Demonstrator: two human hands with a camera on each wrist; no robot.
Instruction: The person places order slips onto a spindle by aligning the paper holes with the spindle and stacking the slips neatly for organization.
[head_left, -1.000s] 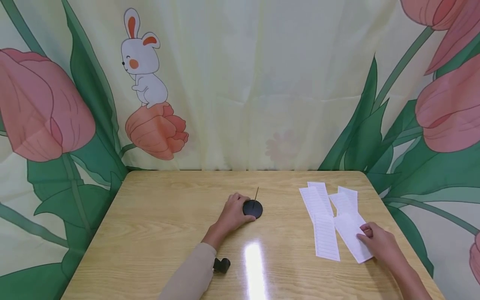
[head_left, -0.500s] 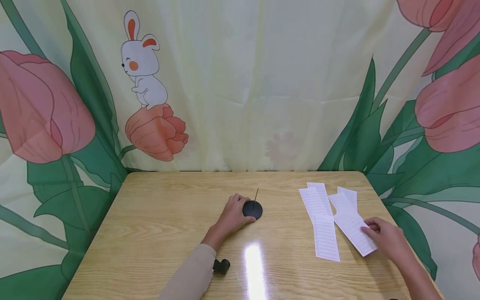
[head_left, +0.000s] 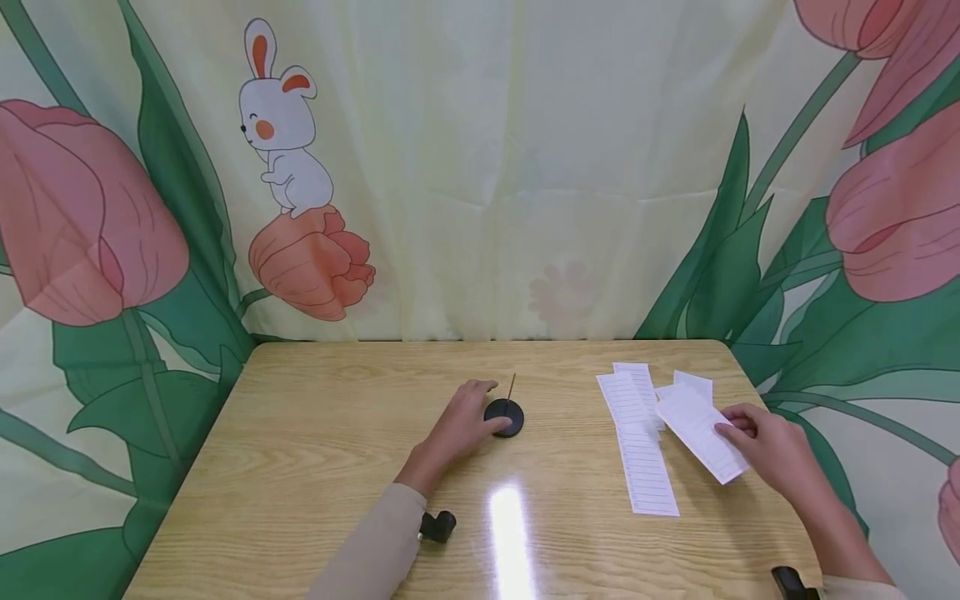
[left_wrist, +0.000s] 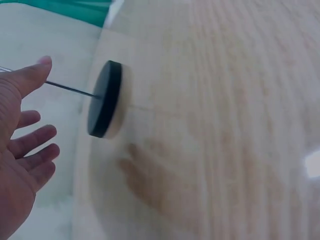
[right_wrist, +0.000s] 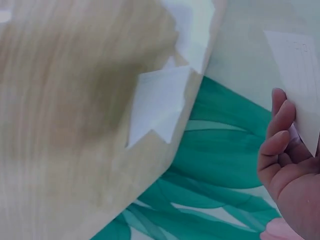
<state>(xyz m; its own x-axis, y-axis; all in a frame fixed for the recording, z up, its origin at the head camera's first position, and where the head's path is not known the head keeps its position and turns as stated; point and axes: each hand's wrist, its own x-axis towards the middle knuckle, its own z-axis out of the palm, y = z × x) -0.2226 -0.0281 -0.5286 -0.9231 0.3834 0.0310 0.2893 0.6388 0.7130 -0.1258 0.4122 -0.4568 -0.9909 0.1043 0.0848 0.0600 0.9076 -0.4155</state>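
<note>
A receipt spike (head_left: 514,417) with a round black base and a thin upright rod stands mid-table. My left hand (head_left: 456,425) is beside it. In the left wrist view that hand's fingers (left_wrist: 35,141) are loosely spread, off the base, and the thumb overlaps the rod. On the right, my right hand (head_left: 776,450) pinches a white lined paper slip (head_left: 696,429) between thumb and fingers. The slip is raised above the table, and in the right wrist view the held slip (right_wrist: 295,62) tilts up from the hand.
Several more lined slips (head_left: 647,471) overlap in a strip left of the held one, and another slip (head_left: 699,385) lies behind it. The wooden table (head_left: 315,467) ends at a curtain (head_left: 465,167) printed with tulips and a rabbit.
My left hand has let go of the spike's base and drawn slightly up. The right hand has lifted its slip off the table, moving it up and away from me.
</note>
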